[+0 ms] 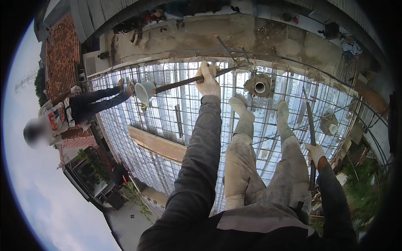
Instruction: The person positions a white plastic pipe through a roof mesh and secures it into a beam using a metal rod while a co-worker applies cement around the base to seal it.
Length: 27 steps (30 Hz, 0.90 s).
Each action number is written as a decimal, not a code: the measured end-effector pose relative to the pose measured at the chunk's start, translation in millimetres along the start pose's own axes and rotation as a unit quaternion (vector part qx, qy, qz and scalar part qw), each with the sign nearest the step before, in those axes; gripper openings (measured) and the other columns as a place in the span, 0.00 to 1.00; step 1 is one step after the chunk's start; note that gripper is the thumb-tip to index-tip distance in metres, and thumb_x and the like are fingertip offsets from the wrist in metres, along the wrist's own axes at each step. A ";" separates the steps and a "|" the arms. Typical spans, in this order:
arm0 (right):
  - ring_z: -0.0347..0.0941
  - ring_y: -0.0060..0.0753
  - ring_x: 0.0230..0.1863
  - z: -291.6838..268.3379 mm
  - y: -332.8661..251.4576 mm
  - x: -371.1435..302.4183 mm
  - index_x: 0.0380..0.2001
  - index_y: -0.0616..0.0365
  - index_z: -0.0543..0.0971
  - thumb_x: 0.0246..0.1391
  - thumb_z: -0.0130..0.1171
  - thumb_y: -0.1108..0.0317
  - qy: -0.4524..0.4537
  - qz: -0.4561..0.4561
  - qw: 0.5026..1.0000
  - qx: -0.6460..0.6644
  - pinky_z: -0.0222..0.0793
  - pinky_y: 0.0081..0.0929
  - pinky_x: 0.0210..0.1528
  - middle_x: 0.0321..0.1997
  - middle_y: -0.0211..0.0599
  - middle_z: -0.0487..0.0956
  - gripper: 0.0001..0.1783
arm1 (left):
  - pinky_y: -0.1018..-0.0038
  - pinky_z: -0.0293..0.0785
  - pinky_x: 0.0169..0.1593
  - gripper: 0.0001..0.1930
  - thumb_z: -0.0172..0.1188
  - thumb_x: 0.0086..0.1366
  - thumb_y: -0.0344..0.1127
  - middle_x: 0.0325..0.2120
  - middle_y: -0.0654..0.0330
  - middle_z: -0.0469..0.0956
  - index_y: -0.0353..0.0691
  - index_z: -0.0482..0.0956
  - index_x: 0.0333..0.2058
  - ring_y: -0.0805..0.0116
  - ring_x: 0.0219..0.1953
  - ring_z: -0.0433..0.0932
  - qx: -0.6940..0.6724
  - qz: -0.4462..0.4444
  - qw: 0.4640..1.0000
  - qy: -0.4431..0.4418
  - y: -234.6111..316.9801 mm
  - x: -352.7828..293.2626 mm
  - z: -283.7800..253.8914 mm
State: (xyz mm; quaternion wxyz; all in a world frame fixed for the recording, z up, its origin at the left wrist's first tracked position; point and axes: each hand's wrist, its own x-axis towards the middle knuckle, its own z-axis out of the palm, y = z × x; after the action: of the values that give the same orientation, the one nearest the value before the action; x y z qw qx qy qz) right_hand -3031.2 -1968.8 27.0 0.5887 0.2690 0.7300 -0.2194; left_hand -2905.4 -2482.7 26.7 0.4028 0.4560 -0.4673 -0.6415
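Note:
My left hand [208, 83], in a pale work glove, is stretched forward and closed round a long dark bar [180, 85]. The bar's left end meets a pale bucket [145, 92]; whether they are joined, I cannot tell. Its other end reaches the far edge of the steel mesh. At the right, my gloved right hand [315, 154] is wrapped round a second long dark bar [310, 121], which slants up and away. Under my boots [242, 109] lies a grid of reinforcing bars [209, 184] over shiny metal decking.
A co-worker [75, 108] stands on the mesh at the left. A wooden board [157, 143] lies near the middle. Two pipe stubs, a nearer-centre pipe [260, 87] and a right-hand pipe [333, 129], rise through the deck. Beyond the far edge is lower ground [201, 35].

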 end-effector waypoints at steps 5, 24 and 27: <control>0.78 0.42 0.18 -0.9 1.7 6.6 0.37 0.69 0.77 0.59 0.66 0.60 0.085 0.028 0.984 -0.156 0.74 0.44 0.16 0.24 0.43 0.78 0.20 | 0.64 0.78 0.48 0.20 0.58 0.77 0.42 0.21 0.66 0.69 0.39 0.72 0.25 0.71 0.28 0.70 0.011 -0.028 1.000 -0.005 -2.1 0.6 0.8; 0.81 0.59 0.58 136.0 -49.1 -48.4 0.52 0.63 0.83 0.55 0.70 0.48 0.042 0.012 0.902 -0.430 0.77 0.50 0.60 0.54 0.59 0.84 0.31 | 0.69 0.66 0.32 0.15 0.49 0.77 0.38 0.31 0.55 0.74 0.32 0.71 0.32 0.67 0.27 0.69 0.245 0.095 0.952 -0.160 17.4 7.8 -10.0; 0.81 0.59 0.58 131.5 -50.9 -46.4 0.52 0.63 0.83 0.55 0.70 0.48 0.040 0.010 0.902 -0.431 0.77 0.49 0.60 0.54 0.59 0.84 0.31 | 0.68 0.68 0.33 0.15 0.48 0.76 0.37 0.30 0.53 0.75 0.32 0.70 0.31 0.63 0.27 0.70 0.259 0.077 0.948 -0.168 19.2 8.0 -5.8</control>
State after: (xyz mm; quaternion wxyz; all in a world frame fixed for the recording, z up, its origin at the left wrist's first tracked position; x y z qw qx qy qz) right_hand -2959.4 -2097.5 44.8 0.6200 0.0052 0.7732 0.1334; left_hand -2900.2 -2496.2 42.8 0.2350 0.3922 -0.7120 -0.5329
